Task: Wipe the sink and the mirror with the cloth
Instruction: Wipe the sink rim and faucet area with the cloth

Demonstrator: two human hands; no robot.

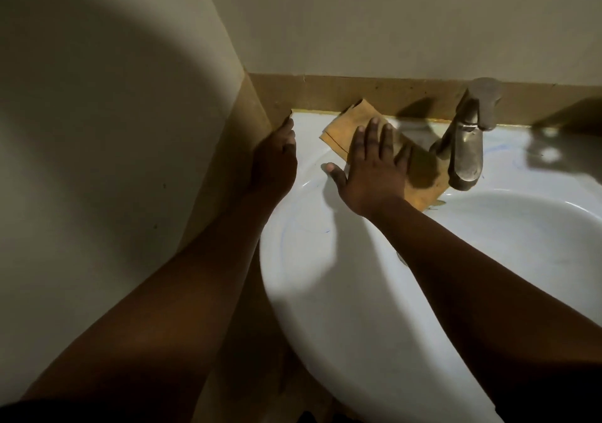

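The right hand (371,168), fingers spread flat, presses the orange cloth (420,175) onto the sink (325,292) rim at 12 o'clock, just left of the tap (465,149). The left hand (277,158), fingers relaxed, rests on the rim's 10 o'clock corner by the wall (97,129).

head view, looking down, close over sink (342,292)

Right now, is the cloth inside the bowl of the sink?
No, the cloth lies flat on the sink's back ledge beside the tap, pressed under the right hand.
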